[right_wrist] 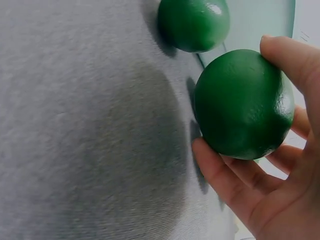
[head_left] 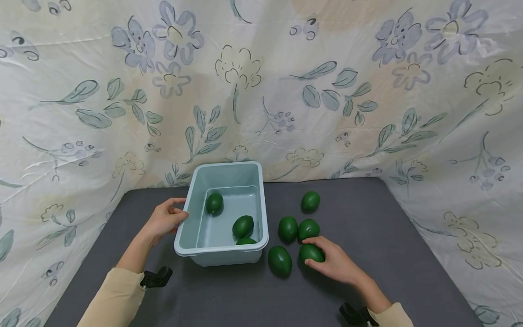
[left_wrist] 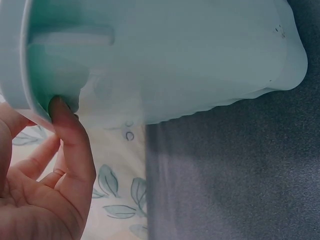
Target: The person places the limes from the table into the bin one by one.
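Note:
In the head view, my right hand (head_left: 333, 261) grips a glossy dark green oval fruit (head_left: 312, 253), lime-like in look, between thumb and fingers. The right wrist view shows this fruit (right_wrist: 242, 105) held apart from its shadow on the cloth. My left hand (head_left: 165, 219) pinches the left rim of a pale blue-green plastic tub (head_left: 222, 251). Fingers curl around that rim in the left wrist view, with the thumb partly out of frame. Inside the tub lie three similar fruits, one at the left (head_left: 214, 204) and two near the front right, the frontmost partly hidden by the wall.
Several more green fruits lie on the dark grey table (head_left: 220, 299) right of the tub, the nearest (head_left: 279, 262) beside its front right corner and the farthest (head_left: 310, 201) toward the back. A floral cloth (head_left: 278, 91) hangs behind the table and along its sides.

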Tool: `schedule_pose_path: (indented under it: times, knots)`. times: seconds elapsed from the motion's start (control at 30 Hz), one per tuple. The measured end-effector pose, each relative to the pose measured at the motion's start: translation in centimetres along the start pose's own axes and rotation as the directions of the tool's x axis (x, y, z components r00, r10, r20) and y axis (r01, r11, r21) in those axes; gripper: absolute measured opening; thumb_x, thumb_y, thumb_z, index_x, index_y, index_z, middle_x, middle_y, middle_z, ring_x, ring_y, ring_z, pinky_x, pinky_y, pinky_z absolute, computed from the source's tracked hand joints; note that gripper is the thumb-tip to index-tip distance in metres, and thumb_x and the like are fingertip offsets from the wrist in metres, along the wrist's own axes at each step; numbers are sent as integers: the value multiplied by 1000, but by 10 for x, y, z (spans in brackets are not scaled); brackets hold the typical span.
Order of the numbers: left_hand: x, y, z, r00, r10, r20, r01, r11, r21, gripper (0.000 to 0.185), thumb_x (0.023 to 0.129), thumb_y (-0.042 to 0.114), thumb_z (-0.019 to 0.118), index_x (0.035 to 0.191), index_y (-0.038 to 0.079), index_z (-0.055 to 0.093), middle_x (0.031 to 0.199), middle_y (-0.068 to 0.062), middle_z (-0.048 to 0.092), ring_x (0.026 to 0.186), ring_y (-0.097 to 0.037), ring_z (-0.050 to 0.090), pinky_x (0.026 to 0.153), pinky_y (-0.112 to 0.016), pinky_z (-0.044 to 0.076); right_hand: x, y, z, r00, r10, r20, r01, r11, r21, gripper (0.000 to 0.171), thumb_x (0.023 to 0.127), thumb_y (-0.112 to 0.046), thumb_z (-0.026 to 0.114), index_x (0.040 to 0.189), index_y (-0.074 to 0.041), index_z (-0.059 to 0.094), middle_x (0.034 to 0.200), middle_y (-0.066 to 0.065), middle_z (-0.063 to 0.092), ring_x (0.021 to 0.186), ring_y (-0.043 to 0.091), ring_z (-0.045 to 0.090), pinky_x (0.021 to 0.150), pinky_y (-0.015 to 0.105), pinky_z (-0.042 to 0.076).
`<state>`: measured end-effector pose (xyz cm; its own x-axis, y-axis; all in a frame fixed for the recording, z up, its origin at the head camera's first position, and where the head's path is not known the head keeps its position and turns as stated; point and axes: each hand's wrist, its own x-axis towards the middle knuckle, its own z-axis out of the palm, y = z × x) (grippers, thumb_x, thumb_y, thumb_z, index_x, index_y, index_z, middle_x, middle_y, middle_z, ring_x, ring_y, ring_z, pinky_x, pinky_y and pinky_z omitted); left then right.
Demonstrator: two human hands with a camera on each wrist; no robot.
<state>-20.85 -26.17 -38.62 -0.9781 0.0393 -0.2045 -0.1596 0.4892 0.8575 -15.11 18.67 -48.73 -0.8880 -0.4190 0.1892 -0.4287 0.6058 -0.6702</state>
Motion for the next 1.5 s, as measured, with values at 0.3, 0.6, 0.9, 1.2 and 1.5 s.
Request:
schedule_pose_path:
  times: [0.3, 0.6, 0.9, 1.2, 1.5]
  knots:
    - [1, 0, 0, 1000, 3, 2, -3, 1000, 7, 56, 89, 13, 54, 139, 3, 31, 102, -20, 59, 75, -17, 62, 67, -41, 55, 14, -10, -7, 1000, 3, -30, -3, 1000, 0, 48, 81, -32, 70, 124, -16, 55, 117, -3, 54, 89, 8, 56, 71, 26, 48]
    - [-1, 0, 2, 1000, -6, 7, 6, 1000, -1, 56, 89, 14, 55, 139, 4, 32, 102, -20, 59, 75, -18, 62, 69, -43, 55, 28, -16, -12, 997, -21, -78, 20, 1000, -11, 48, 82, -35, 68, 124, -16, 56, 116, -2, 55, 88, 9, 56, 70, 26, 48]
    - [-1, 0, 1, 1000, -3, 1, 3, 1000, 0, 57, 89, 14, 55, 139, 3, 31, 101, -18, 59, 75, -17, 62, 68, -40, 55, 44, -20, -15, 994, -28, -106, 27, 1000, -15, 48, 82, -34, 68, 125, -17, 55, 120, -1, 55, 95, 13, 56, 74, 30, 47]
    - [0, 0, 0, 1000, -4, 6, 4, 1000, -1, 57, 89, 13, 55, 139, 3, 31, 100, -17, 59, 74, -17, 61, 66, -38, 55, 57, -25, -22, 993, -40, -109, 40, 999, -5, 46, 82, -31, 68, 125, -20, 54, 121, -1, 55, 93, 12, 56, 75, 31, 48]
    - [-1, 1, 0, 1000, -4, 10, 4, 1000, -10, 56, 89, 13, 54, 139, 3, 31, 100, -18, 59, 75, -17, 62, 66, -39, 55, 71, -31, -29, 994, -33, -102, 33, 999, -4, 48, 83, -29, 67, 127, -16, 53, 124, 4, 54, 96, 16, 58, 74, 33, 49]
